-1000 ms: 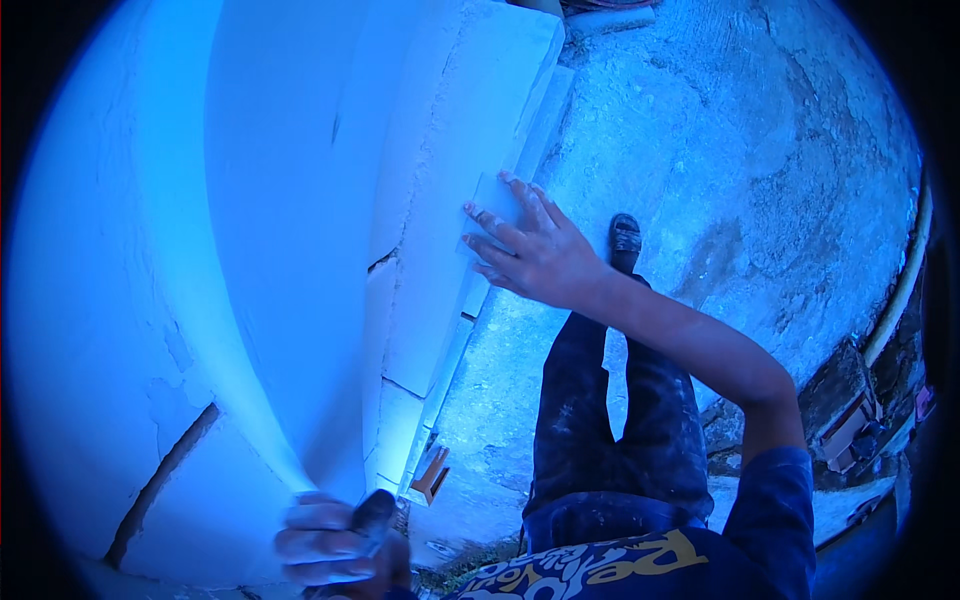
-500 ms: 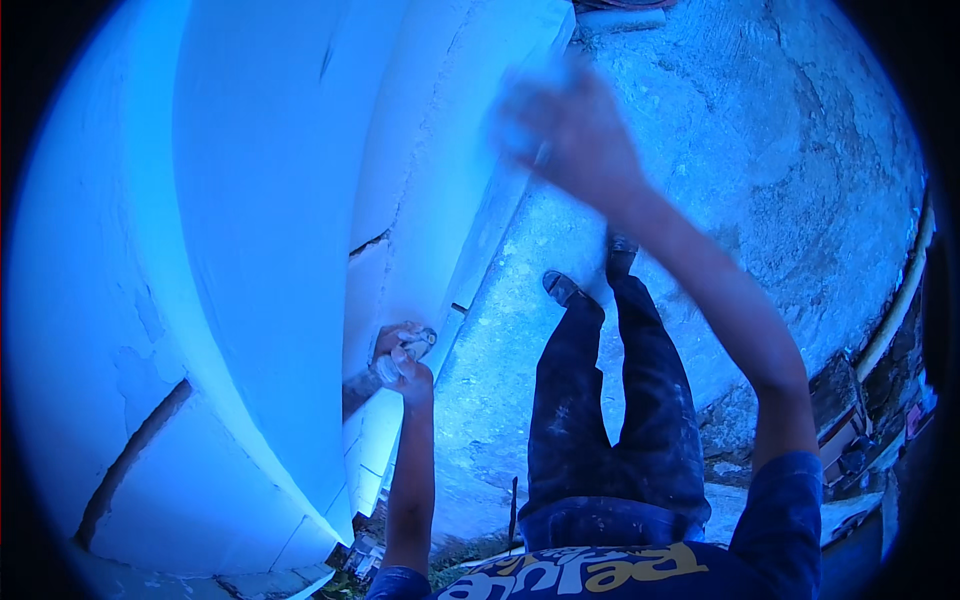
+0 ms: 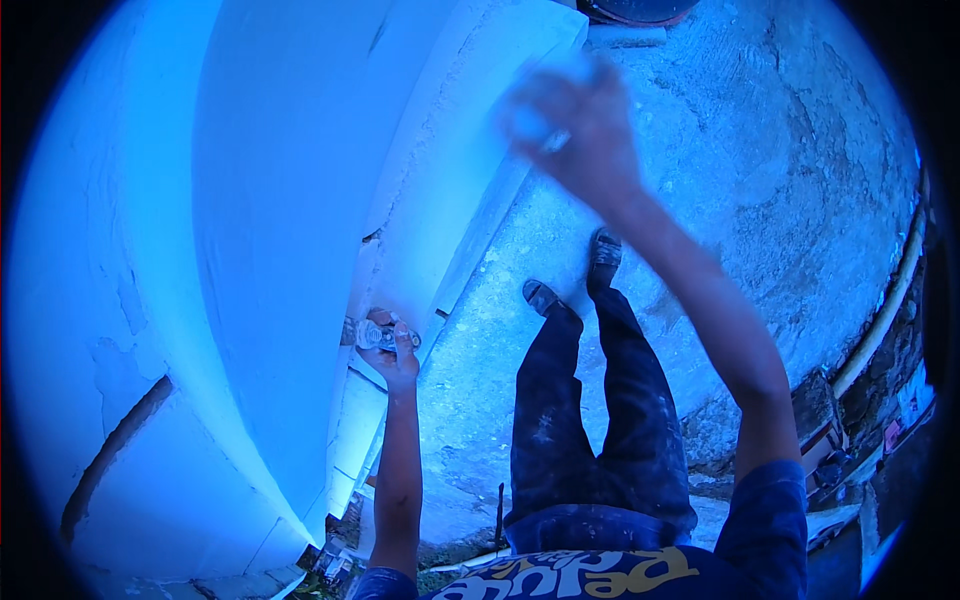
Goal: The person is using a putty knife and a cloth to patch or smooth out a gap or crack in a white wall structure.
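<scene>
My left hand point(image 3: 397, 362) is closed around a small grey-and-white object point(image 3: 373, 335) with a ridged, dusty surface. I cannot make out its kind. It lies crosswise in the fingers, beside the pale wall's edge. My right hand point(image 3: 575, 125) is raised farther ahead, close to the far end of the wall point(image 3: 450, 180). Its fingers are smeared by motion and look curled around a pale round patch. Whether that is a held thing or the wall showing through cannot be told.
A long crack point(image 3: 115, 455) runs through the wall at the lower left. My shoes point(image 3: 603, 250) stand on the rough concrete floor point(image 3: 780, 200). A dark round container point(image 3: 640, 10) is at the far edge. A pale pipe point(image 3: 885, 315) and clutter lie along the right.
The object in my left hand has turned and now lies crosswise, with its ridged side showing. My left hand has shifted slightly left. My right hand stays raised and blurred. The view has shifted a little.
</scene>
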The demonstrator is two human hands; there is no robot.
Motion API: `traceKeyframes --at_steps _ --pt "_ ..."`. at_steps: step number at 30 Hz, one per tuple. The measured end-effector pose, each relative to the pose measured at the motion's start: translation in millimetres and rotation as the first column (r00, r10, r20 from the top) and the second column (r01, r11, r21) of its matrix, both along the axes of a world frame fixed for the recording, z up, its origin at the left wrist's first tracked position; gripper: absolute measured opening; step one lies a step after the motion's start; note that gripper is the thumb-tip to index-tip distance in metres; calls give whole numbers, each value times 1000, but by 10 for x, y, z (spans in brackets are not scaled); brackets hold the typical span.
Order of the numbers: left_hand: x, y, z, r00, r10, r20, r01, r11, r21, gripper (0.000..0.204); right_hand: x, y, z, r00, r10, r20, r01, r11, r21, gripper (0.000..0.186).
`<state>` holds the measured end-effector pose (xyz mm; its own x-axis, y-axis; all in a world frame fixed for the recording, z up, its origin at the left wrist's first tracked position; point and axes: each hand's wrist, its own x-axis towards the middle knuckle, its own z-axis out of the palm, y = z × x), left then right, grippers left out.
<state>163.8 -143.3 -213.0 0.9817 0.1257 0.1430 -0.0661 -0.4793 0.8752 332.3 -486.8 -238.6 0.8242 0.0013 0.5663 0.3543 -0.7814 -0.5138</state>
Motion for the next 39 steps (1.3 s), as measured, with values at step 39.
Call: traceKeyframes --at_steps 39 --pt "-182 183 -75 995 94 -14 -93 995 26 21 -325 602 118 824 540 -172 -562 819 -117 32"
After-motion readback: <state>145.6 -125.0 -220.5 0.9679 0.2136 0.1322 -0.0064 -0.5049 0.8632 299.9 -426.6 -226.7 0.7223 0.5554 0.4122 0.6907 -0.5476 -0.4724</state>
